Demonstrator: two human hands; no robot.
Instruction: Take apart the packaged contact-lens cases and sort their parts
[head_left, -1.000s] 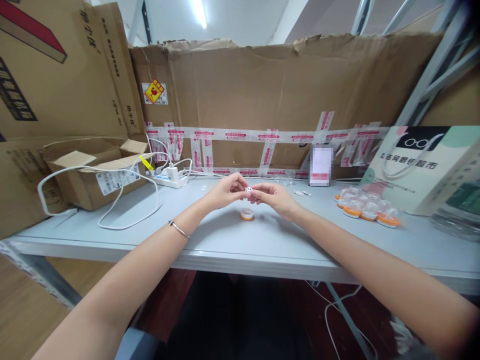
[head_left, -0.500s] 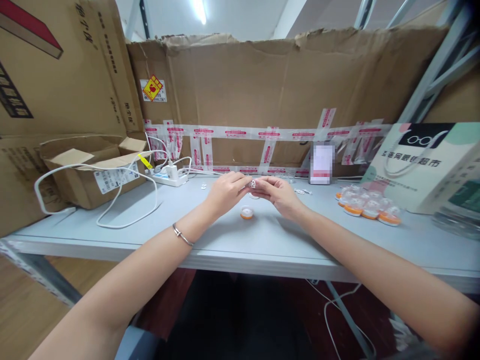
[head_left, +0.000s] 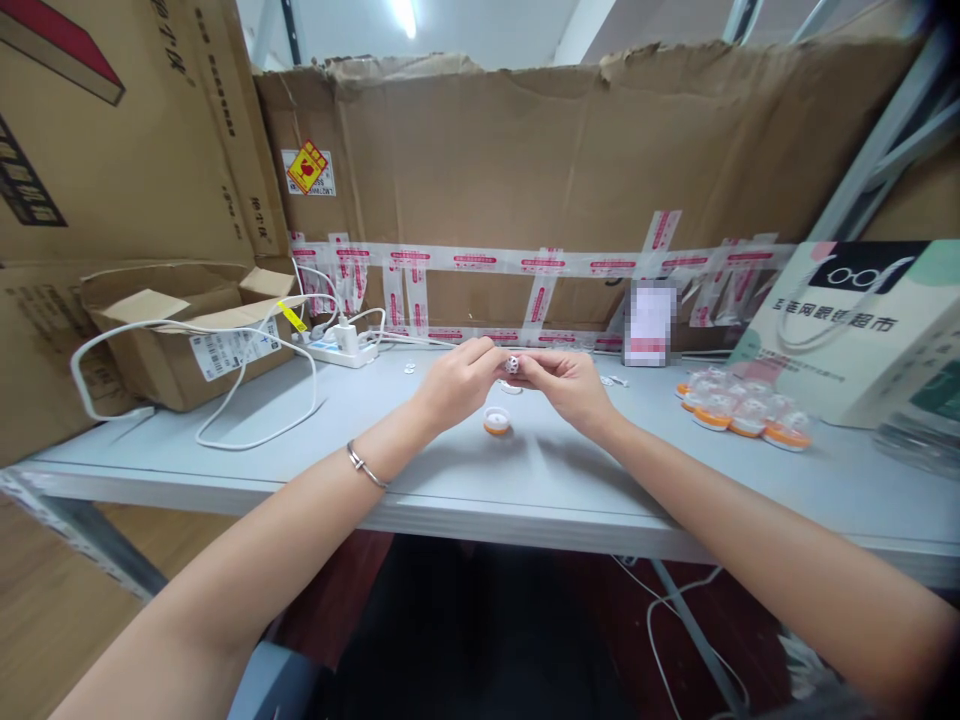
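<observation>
My left hand (head_left: pixel 459 383) and my right hand (head_left: pixel 568 384) meet above the middle of the grey table (head_left: pixel 420 470). Both pinch one small white piece with dark spots (head_left: pixel 513 365) between their fingertips. On the table just below them sits a small orange-rimmed round cap (head_left: pixel 496 421). A thin bracelet (head_left: pixel 364 466) circles my left wrist.
A cluster of several orange-based clear capsules (head_left: pixel 746 412) lies at the right, beside a printed paper bag (head_left: pixel 855 325). At the left stand an open cardboard box (head_left: pixel 187 330), a white power strip (head_left: pixel 337 350) and a looping white cable (head_left: pixel 225 420). A taped cardboard wall (head_left: pixel 570 180) backs the table.
Both hands have stayed together on the small white piece, drifting slightly away from me and turning it. The view has shifted a little.
</observation>
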